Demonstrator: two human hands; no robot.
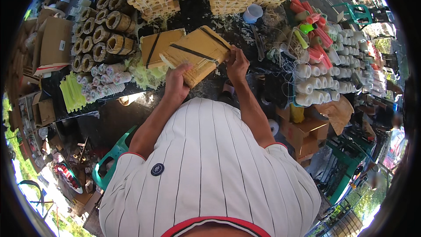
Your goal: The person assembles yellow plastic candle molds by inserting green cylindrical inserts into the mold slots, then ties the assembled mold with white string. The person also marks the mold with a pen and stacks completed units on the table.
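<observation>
A flat tan block [193, 44] with black bands across it is held tilted above the table, between my two hands. My left hand [176, 80] grips its near left edge, with the thumb lying on top. At the right corner my right hand [237, 65] is closed on the block, its fingers partly hidden from view. Just left of it, a second banded tan block [151, 47] lies partly under the held one. Beneath that sits a pile of pale yellow-green stringy material [147, 73].
Stacks of pale perforated blocks [151, 2] stand at the back. Hollow brown tubes [118, 22] and wrapped rolls [115, 79] fill the left. A white cup [253, 13] stands behind my right hand. White spools [309, 84] and pink bundles [319, 55] crowd the right.
</observation>
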